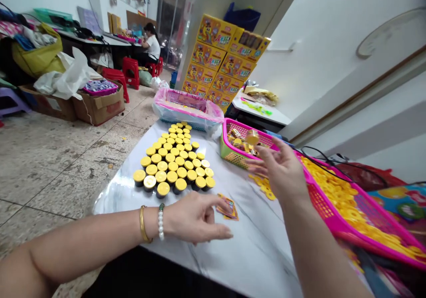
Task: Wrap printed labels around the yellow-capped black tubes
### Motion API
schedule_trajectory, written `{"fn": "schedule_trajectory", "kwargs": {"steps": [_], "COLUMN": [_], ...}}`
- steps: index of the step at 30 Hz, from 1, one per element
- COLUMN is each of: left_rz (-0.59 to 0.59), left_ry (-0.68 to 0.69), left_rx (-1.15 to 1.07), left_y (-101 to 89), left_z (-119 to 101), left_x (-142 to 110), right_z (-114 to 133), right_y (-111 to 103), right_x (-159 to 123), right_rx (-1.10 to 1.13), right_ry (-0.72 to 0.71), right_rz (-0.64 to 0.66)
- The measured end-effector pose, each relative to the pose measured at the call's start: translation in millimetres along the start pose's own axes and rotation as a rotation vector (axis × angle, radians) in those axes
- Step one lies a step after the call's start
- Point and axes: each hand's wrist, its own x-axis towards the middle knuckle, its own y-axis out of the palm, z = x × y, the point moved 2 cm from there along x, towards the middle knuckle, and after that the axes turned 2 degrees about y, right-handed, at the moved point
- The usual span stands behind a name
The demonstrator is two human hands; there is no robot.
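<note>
My left hand (196, 218), with a gold bangle and a beaded bracelet at the wrist, reaches over the white table. Its fingertips touch a small stack of colourful printed cards (230, 211), while the thumb stands apart. Over the near end of a pink and green basket (239, 156), my right hand (281, 169) has its fingers spread. A small round container with a gold-yellow top (252, 137) appears in the air just beyond those fingertips, blurred and seemingly apart from them. Similar containers lie inside the basket. Left of centre stand many dark tubs with yellow lids (172, 166), packed in rows.
Yellow ring-shaped pieces (264, 186) lie beside the basket; more fill a long pink basket (361, 213) at right. A plastic-lined pink tray (188, 105) sits at the table's far end. Stacked yellow boxes (216, 63) rise behind. Another person (151, 45) sits far off.
</note>
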Motion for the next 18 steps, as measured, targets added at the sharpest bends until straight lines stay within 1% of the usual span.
{"fn": "schedule_trajectory", "kwargs": {"steps": [1, 3, 5, 6, 7, 9, 12, 13, 15, 17, 18], "left_rz": [0.030, 0.064, 0.068, 0.066, 0.060, 0.040, -0.009, -0.035, -0.105, -0.195, -0.242], "left_ry": [0.042, 0.117, 0.166, 0.184, 0.198, 0.205, 0.192, 0.201, 0.234, 0.232, 0.196], "left_rx": [0.109, 0.280, 0.381, 0.416, 0.449, 0.519, 0.614, 0.617, 0.536, 0.359, 0.257], "left_y": [2.2, 5.3, 6.2, 5.8, 5.0, 2.2, -1.6, -1.7, 1.8, 10.0, 15.5], "left_z": [2, 8, 14, 16, 18, 19, 12, 9, 1, -1, 0], "left_x": [0, 0, 2, 4, 5, 8, 7, 5, -6, -22, -31], "right_z": [-4, -19, -39, -49, -59, -75, -89, -91, -94, -94, -93], "right_y": [-4, -6, -6, -5, -4, -3, -5, -6, -8, -10, -10], "right_x": [-4, -24, -50, -61, -69, -78, -78, -77, -76, -78, -79], "right_rx": [-0.122, -0.364, -0.540, -0.591, -0.620, -0.631, -0.584, -0.567, -0.539, -0.520, -0.509], "right_ry": [-0.011, -0.073, -0.137, -0.142, -0.129, -0.059, 0.053, 0.074, 0.083, 0.067, 0.061], "right_rz": [0.056, 0.182, 0.256, 0.281, 0.300, 0.329, 0.302, 0.282, 0.229, 0.191, 0.182]}}
